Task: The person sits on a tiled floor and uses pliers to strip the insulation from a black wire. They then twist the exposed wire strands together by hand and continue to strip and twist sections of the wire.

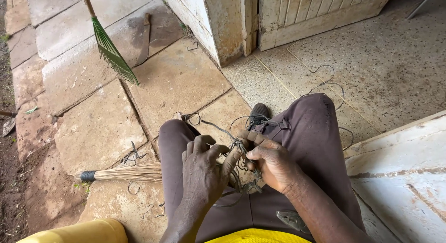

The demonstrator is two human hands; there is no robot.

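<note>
Dark, thin wire is bunched into a knotted tangle between two bare hands, seen from above by a person seated with knees apart in brown trousers. Left hand has its fingers curled and its forefinger stretched across to press against the knot. Right hand is closed around the tangle from the other side, thumb and fingers pinching it. Both hands touch the wire and nearly touch each other, held above the lap.

Loose strands trail away from the hands: some loop forward over the knees, others curl across the speckled concrete floor beyond the right knee, and short offcuts lie on the stone paving slabs below the left hand. Judging by this, only a small bundle has been twisted together so far, and much wire lies unworked.

Left of the left hand, a straw hand broom with a black-bound end lies flat on the slabs. Farther ahead on that side, a green rake leans in. Straight ahead of the hands stands a worn whitewashed door frame. Near the right wrist, on the lap, rests what looks like a pair of pliers, partly hidden.
</note>
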